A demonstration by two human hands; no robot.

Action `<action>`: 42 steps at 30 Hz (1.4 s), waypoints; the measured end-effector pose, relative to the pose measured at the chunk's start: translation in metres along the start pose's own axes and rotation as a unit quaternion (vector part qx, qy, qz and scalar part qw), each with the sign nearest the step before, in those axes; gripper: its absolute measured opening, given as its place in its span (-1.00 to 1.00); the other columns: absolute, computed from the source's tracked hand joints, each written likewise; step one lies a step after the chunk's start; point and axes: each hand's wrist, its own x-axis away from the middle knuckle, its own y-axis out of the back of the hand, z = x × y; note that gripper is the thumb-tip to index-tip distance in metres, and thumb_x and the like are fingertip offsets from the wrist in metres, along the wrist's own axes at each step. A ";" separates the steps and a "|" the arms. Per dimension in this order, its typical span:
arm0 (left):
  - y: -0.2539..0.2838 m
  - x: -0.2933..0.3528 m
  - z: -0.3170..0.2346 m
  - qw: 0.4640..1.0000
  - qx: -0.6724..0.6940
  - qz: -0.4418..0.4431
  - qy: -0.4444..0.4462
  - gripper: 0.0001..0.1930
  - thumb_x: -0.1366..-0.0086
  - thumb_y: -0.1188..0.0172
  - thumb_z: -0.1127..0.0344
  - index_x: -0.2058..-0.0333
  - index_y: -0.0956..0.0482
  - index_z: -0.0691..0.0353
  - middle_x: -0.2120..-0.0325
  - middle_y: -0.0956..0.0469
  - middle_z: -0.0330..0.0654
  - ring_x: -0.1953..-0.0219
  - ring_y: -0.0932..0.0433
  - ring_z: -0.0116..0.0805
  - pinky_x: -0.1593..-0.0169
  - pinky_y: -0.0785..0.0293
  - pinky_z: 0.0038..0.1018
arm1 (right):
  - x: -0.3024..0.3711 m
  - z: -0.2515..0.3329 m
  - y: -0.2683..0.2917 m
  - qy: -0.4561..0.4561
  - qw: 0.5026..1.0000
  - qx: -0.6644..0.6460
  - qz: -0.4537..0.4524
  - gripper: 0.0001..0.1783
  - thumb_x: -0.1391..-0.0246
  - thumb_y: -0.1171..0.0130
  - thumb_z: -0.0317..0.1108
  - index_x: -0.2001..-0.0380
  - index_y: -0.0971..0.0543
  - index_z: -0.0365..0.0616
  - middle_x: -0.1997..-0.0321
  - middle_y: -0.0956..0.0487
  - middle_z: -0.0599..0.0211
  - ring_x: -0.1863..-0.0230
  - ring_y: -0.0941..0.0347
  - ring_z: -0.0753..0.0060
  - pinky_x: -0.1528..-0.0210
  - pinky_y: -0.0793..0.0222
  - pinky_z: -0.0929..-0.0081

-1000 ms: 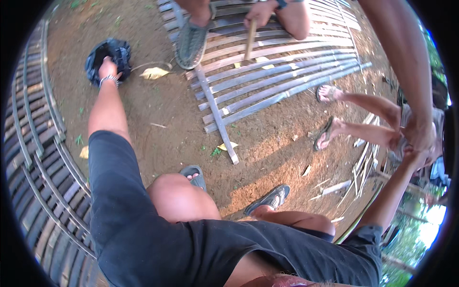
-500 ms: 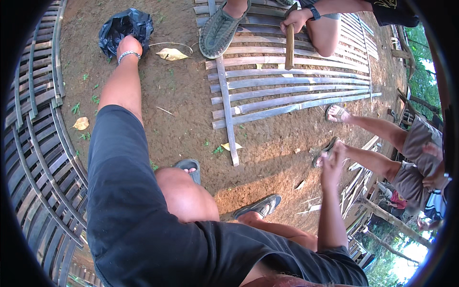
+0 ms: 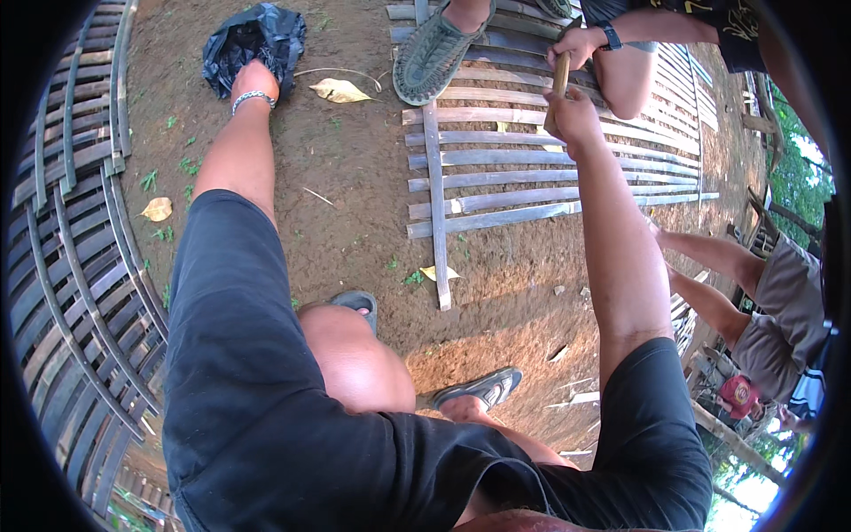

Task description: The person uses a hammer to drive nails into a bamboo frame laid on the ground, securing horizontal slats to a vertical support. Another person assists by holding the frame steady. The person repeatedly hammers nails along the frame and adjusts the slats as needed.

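At the far left, my left hand (image 3: pixel 256 82) reaches into the mouth of a black plastic bag (image 3: pixel 282 35) on the dirt; its fingers are hidden inside. My right arm stretches forward, and my right hand (image 3: pixel 576 120) is closed around the lower end of a wooden-handled tool (image 3: pixel 561 74). A co-worker's hand (image 3: pixel 578 46) holds the same tool higher up, by its dark head, which is mostly covered. The tool is above a slatted bamboo panel (image 3: pixel 496 160) lying on the ground.
A co-worker's green shoe (image 3: pixel 436 58) rests on the panel's near-left part. More bamboo slatting (image 3: pixel 75 257) runs along the left. Another person's legs (image 3: pixel 718 306) are at the right. Dry leaves (image 3: pixel 339 90) lie on the dirt, and my sandal (image 3: pixel 483 387) is below.
My right hand has swung forward and up from the lower right and taken hold of the wooden handle beside the co-worker's hand. My left hand remains in the bag.
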 end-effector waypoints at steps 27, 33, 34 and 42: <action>0.020 0.258 -0.058 0.814 0.385 0.435 -0.027 -0.81 -0.31 -0.26 0.38 0.10 -0.61 0.19 0.29 -0.64 -0.33 0.39 -0.58 -0.60 0.29 -0.53 -0.55 | 0.222 -0.208 0.020 -0.076 0.899 -0.419 0.105 -0.60 -0.39 -0.05 -0.29 -0.13 -0.34 -0.36 0.23 -0.63 0.25 0.31 -0.57 0.50 0.19 -0.58 0.56; 0.018 0.268 -0.100 0.829 0.249 0.437 -0.245 -0.73 -0.28 -0.27 0.39 0.05 -0.68 0.29 0.21 -0.70 -0.29 0.26 -0.64 -0.49 0.08 -0.57 -0.51 | 0.217 -0.244 -0.013 -0.125 0.873 -0.439 0.171 -0.64 -0.35 -0.05 -0.42 -0.14 -0.31 -0.27 0.07 -0.63 0.10 0.14 -0.62 0.35 0.09 -0.62 0.41; 0.016 0.273 -0.113 0.848 0.234 0.414 -0.234 -0.74 -0.28 -0.28 0.39 0.07 -0.69 0.29 0.21 -0.71 -0.28 0.24 -0.64 -0.51 0.07 -0.57 -0.51 | 0.208 -0.249 -0.017 -0.131 0.880 -0.413 0.195 -0.63 -0.35 -0.06 -0.40 -0.15 -0.31 -0.25 0.07 -0.63 0.09 0.13 -0.63 0.34 0.09 -0.62 0.40; -0.069 0.341 -0.160 0.862 0.501 0.076 -0.006 -0.78 -0.29 -0.38 0.35 0.13 -0.74 0.30 0.27 -0.74 -0.22 0.22 -0.62 -0.52 0.05 -0.53 -0.53 | 0.141 -0.243 -0.042 -0.143 0.880 -0.378 0.247 -0.66 -0.30 -0.21 -0.32 -0.01 -0.36 -0.19 0.21 -0.62 0.16 0.33 -0.62 0.34 0.28 -0.61 0.34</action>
